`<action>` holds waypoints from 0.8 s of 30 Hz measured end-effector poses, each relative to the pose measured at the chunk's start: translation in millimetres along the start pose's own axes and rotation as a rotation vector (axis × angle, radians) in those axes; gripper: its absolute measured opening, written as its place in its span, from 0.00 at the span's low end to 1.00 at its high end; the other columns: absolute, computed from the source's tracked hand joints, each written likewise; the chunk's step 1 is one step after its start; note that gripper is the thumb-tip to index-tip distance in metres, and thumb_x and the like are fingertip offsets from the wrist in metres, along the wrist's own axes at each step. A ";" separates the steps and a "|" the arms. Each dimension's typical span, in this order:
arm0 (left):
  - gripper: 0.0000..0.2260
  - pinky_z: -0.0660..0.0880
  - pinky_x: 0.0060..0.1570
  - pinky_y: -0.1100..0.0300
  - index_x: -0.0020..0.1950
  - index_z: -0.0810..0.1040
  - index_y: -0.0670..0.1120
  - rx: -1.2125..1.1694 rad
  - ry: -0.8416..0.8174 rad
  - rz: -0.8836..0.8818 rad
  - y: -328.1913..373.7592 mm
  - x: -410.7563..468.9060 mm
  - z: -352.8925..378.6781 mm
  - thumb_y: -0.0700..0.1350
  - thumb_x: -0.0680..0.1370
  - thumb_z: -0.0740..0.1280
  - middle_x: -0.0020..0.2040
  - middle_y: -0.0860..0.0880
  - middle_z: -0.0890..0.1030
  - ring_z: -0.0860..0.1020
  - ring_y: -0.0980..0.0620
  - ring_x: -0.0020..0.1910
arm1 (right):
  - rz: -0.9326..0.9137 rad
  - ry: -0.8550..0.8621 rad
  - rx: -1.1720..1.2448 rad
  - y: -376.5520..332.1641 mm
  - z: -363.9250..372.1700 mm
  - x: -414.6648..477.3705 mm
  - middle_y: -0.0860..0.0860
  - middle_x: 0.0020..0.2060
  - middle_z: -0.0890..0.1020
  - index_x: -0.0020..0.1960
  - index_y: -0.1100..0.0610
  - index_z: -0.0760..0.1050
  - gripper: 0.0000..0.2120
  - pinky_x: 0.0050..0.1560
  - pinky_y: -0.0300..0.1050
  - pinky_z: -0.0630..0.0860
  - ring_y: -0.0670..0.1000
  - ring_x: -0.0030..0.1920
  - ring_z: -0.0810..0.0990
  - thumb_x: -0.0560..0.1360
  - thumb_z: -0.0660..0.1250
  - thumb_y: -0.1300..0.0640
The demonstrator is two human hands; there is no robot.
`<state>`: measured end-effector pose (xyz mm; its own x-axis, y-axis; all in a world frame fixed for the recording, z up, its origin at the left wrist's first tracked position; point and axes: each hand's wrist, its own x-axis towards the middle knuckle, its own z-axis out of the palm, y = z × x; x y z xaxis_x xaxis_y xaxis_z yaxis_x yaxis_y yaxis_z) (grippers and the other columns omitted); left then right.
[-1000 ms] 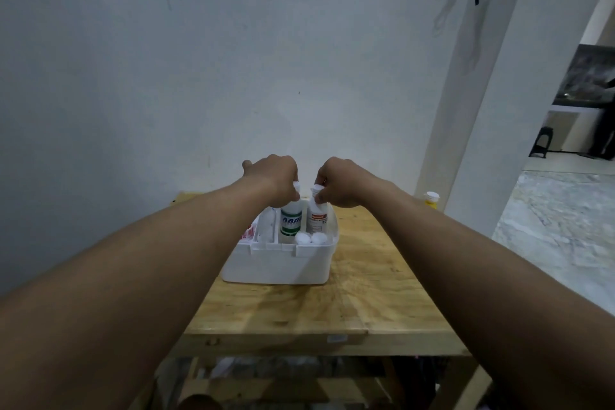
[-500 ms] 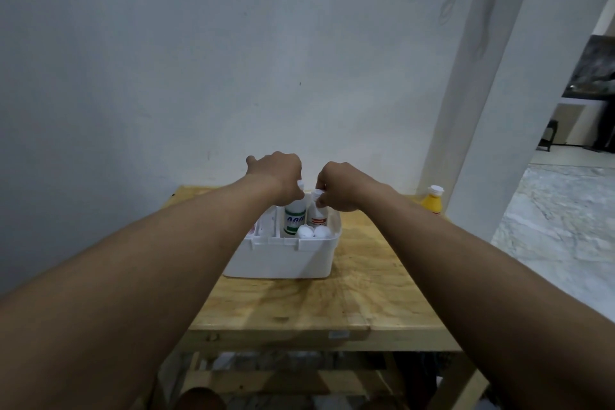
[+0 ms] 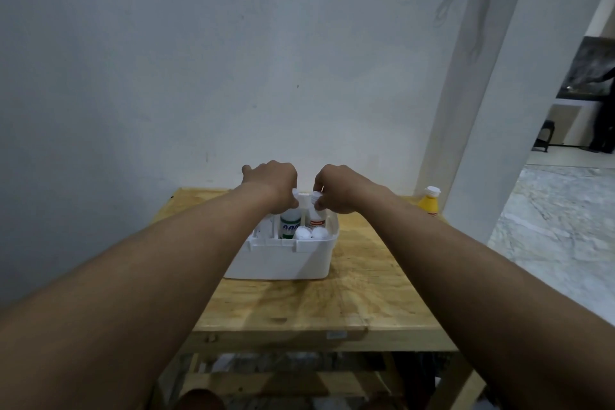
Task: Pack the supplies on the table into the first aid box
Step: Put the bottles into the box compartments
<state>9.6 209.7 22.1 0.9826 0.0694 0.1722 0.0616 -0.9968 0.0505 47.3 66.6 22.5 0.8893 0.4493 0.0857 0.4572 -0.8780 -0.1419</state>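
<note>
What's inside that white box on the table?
The white box holds two upright bottles, one green-labelled, one red-labelled, with two white balls in front. The left hand and right hand grip their tops. The left compartment is mostly hidden.

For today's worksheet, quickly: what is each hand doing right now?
Left hand: closed on the green-labelled bottle.
Right hand: closed on the red-labelled bottle.

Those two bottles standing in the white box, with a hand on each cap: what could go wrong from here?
The green-label bottle and red-label bottle stand tall above the box rim, so either could tip as the left hand or right hand lets go. The yellow bottle sits apart at the table edge, easily forgotten or knocked off.
</note>
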 end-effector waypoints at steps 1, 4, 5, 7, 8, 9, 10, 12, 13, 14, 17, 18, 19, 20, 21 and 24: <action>0.16 0.65 0.59 0.46 0.62 0.78 0.50 0.003 0.000 -0.002 -0.2 -1.1 0.2 0.54 0.76 0.71 0.57 0.49 0.80 0.76 0.45 0.58 | 0.001 0.002 0.003 -0.3 -1.0 -0.9 0.56 0.54 0.84 0.62 0.61 0.80 0.17 0.54 0.49 0.81 0.55 0.52 0.82 0.75 0.74 0.56; 0.17 0.65 0.59 0.46 0.63 0.77 0.51 0.004 -0.002 -0.014 -1.8 -4.9 0.4 0.54 0.77 0.71 0.58 0.49 0.80 0.76 0.45 0.58 | -0.001 0.021 0.026 -0.5 -5.0 -5.3 0.55 0.60 0.81 0.68 0.59 0.76 0.21 0.55 0.47 0.78 0.56 0.57 0.80 0.76 0.73 0.56; 0.17 0.65 0.60 0.46 0.65 0.76 0.51 -0.006 -0.001 -0.021 -2.4 -6.5 -0.1 0.53 0.77 0.70 0.59 0.49 0.80 0.76 0.45 0.59 | -0.002 0.028 0.030 0.0 -6.6 -6.9 0.55 0.61 0.80 0.69 0.59 0.75 0.21 0.55 0.47 0.77 0.56 0.58 0.79 0.77 0.72 0.57; 0.18 0.65 0.61 0.46 0.68 0.75 0.52 -0.040 0.005 -0.031 -3.3 -11.2 -2.2 0.53 0.78 0.68 0.61 0.50 0.80 0.75 0.45 0.62 | -0.001 0.043 0.046 2.5 -10.6 -10.4 0.55 0.63 0.79 0.69 0.58 0.74 0.20 0.55 0.46 0.76 0.55 0.60 0.78 0.78 0.69 0.59; 0.18 0.65 0.61 0.46 0.69 0.74 0.52 -0.061 0.016 -0.034 -3.9 -14.6 -3.5 0.53 0.79 0.67 0.63 0.50 0.79 0.75 0.45 0.63 | 0.002 0.050 0.053 4.4 -13.1 -12.3 0.55 0.64 0.78 0.70 0.58 0.73 0.20 0.55 0.45 0.75 0.55 0.61 0.77 0.78 0.67 0.60; 0.18 0.65 0.62 0.46 0.70 0.73 0.52 -0.080 0.032 -0.037 -3.8 -18.7 -4.9 0.52 0.80 0.65 0.64 0.50 0.79 0.74 0.45 0.64 | 0.010 0.055 0.059 7.2 -16.0 -15.0 0.55 0.65 0.77 0.70 0.58 0.73 0.20 0.56 0.45 0.75 0.56 0.62 0.77 0.78 0.65 0.61; 0.18 0.66 0.62 0.47 0.71 0.73 0.52 -0.095 0.053 -0.038 -3.6 -24.0 -6.2 0.51 0.81 0.64 0.65 0.50 0.79 0.74 0.45 0.65 | 0.026 0.061 0.064 10.9 -19.0 -18.0 0.55 0.65 0.77 0.71 0.57 0.72 0.21 0.57 0.46 0.75 0.56 0.63 0.76 0.78 0.63 0.62; 0.18 0.66 0.61 0.48 0.71 0.73 0.51 -0.115 0.108 -0.038 -3.7 -36.3 -7.7 0.50 0.82 0.61 0.66 0.49 0.79 0.74 0.44 0.65 | 0.061 0.077 0.067 20.4 -23.8 -25.9 0.55 0.66 0.76 0.72 0.57 0.71 0.22 0.59 0.49 0.76 0.57 0.63 0.76 0.77 0.60 0.62; 0.17 0.67 0.60 0.49 0.71 0.73 0.51 -0.121 0.142 -0.038 -3.8 -42.9 -7.6 0.49 0.82 0.60 0.66 0.49 0.79 0.74 0.44 0.65 | 0.077 0.085 0.059 25.7 -26.0 -30.2 0.55 0.66 0.76 0.72 0.57 0.71 0.23 0.60 0.50 0.76 0.57 0.63 0.76 0.77 0.60 0.62; 0.17 0.67 0.60 0.49 0.70 0.74 0.51 -0.127 0.171 -0.038 -3.8 -49.7 -6.3 0.48 0.82 0.59 0.65 0.48 0.80 0.75 0.43 0.65 | 0.097 0.089 0.050 31.9 -27.7 -35.0 0.55 0.66 0.76 0.73 0.57 0.70 0.23 0.60 0.50 0.76 0.57 0.64 0.76 0.77 0.60 0.63; 0.17 0.71 0.58 0.48 0.67 0.78 0.48 -0.143 0.278 -0.012 -1.4 -70.5 5.0 0.48 0.82 0.57 0.62 0.46 0.81 0.76 0.41 0.61 | 0.161 0.101 0.027 54.1 -29.2 -48.5 0.56 0.64 0.76 0.71 0.59 0.70 0.22 0.62 0.54 0.76 0.58 0.62 0.76 0.76 0.59 0.63; 0.17 0.72 0.57 0.47 0.65 0.79 0.47 -0.162 0.331 0.000 0.2 -77.6 10.7 0.49 0.83 0.56 0.61 0.45 0.82 0.77 0.40 0.59 | 0.184 0.099 0.023 62.6 -29.2 -52.5 0.56 0.63 0.77 0.70 0.59 0.70 0.22 0.62 0.56 0.76 0.59 0.62 0.76 0.76 0.59 0.63; 0.17 0.73 0.55 0.47 0.62 0.81 0.46 -0.184 0.392 0.016 1.4 -84.4 16.9 0.50 0.83 0.56 0.58 0.44 0.83 0.79 0.40 0.57 | 0.207 0.099 0.021 71.6 -28.6 -55.5 0.55 0.63 0.77 0.69 0.58 0.70 0.22 0.62 0.57 0.75 0.59 0.61 0.76 0.75 0.59 0.63; 0.18 0.74 0.53 0.48 0.59 0.82 0.46 -0.204 0.448 0.039 3.1 -91.1 23.1 0.50 0.82 0.55 0.55 0.44 0.84 0.79 0.41 0.54 | 0.233 0.097 0.019 80.6 -27.7 -58.1 0.55 0.63 0.76 0.69 0.58 0.70 0.22 0.63 0.58 0.74 0.58 0.62 0.75 0.75 0.59 0.63; 0.19 0.74 0.53 0.48 0.57 0.82 0.45 -0.220 0.486 0.056 4.8 -97.1 29.6 0.51 0.82 0.54 0.53 0.44 0.85 0.80 0.41 0.52 | 0.250 0.099 0.012 89.7 -26.3 -60.0 0.55 0.63 0.75 0.69 0.59 0.69 0.23 0.63 0.57 0.74 0.58 0.62 0.75 0.75 0.59 0.63; 0.25 0.70 0.64 0.42 0.61 0.81 0.43 -0.194 0.508 0.029 11.2 -111.2 46.4 0.54 0.82 0.50 0.58 0.45 0.84 0.78 0.42 0.61 | 0.292 0.110 -0.024 114.1 -21.5 -61.9 0.58 0.67 0.71 0.74 0.60 0.65 0.25 0.62 0.55 0.75 0.60 0.65 0.72 0.77 0.61 0.62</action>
<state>-90.8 189.0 -42.2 0.7722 0.1003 0.6274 -0.0448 -0.9764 0.2112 44.2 -65.0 22.2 0.9758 0.1582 0.1507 0.1811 -0.9715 -0.1528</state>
